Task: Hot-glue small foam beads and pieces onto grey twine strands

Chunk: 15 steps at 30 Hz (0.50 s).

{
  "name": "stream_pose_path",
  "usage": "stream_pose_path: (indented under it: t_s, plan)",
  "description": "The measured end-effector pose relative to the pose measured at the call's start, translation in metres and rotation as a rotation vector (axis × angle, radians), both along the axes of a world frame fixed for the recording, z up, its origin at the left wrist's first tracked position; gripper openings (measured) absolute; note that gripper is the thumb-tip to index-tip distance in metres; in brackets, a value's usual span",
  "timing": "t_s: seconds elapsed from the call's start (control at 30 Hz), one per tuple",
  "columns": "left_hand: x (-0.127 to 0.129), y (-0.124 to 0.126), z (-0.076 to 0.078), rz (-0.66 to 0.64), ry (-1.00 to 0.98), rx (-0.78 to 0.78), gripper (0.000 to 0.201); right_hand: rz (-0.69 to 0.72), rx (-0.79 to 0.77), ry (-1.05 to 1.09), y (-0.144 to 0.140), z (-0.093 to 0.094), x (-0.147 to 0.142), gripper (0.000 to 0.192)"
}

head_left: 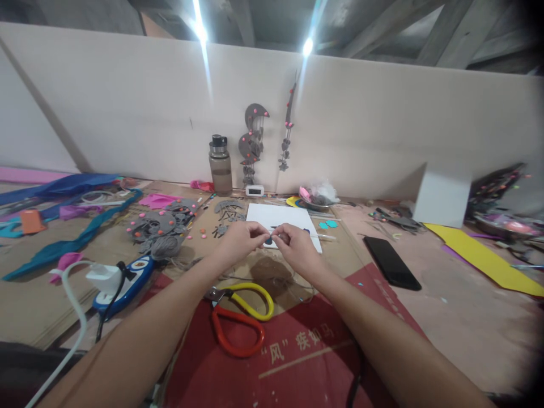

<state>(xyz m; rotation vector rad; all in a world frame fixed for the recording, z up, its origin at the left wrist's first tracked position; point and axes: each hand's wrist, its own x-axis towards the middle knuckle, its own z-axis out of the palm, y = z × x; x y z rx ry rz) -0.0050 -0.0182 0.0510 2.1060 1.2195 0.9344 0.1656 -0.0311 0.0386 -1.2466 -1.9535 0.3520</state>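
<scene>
The left hand point(238, 239) and the right hand point(297, 245) met over the middle of the counter point(459, 317), fingertips pinched narrow toward each other. Between them they held a small dark piece point(269, 240), blue-black and too small to make out, with what looked like a fine thread or wire running across to the right fingers; whether it was being threaded or tied could not be told. The piece hung just above the near edge of a white sheet point(283, 220) lying flat beyond the hands.

Judging from the layout, the work seemed well under way but not finished. Two finished-looking grey hanging ornaments point(251, 141) with pink beads leaned or hung against the back wall, while a heap of loose grey cut-outs point(164, 225) and scattered pink beads lay to the left of the hands, apparently not yet assembled. More small grey shapes point(227, 211) lay just beyond the left hand, near the white sheet.

Close under the forearms lay scissors point(240, 317) with one yellow and one red handle loop, resting shut on red printed cardboard point(297, 362). A blue-and-white glue gun point(127, 280) sat to the left with its cord attached. A black phone point(391, 262) lay face up to the right, well apart from the hands, and a yellow sheet point(484, 258) lay further right. A grey bottle point(220, 164) stood upright by the wall.
</scene>
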Motion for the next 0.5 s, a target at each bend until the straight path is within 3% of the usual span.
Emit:
stream_pose_path:
  t_s: [0.27,0.5]
  plan:
    - [0.0028,-0.0018,-0.0001,0.079,-0.137,-0.05,0.016,0.025,-0.138,0.149,0.0033,-0.0033,-0.0015,0.016]
    - [0.0025,0.0026,-0.003,-0.053,-0.261,-0.273,0.027,-0.014,-0.148,0.208,0.0041,-0.0021,0.0007,0.012]
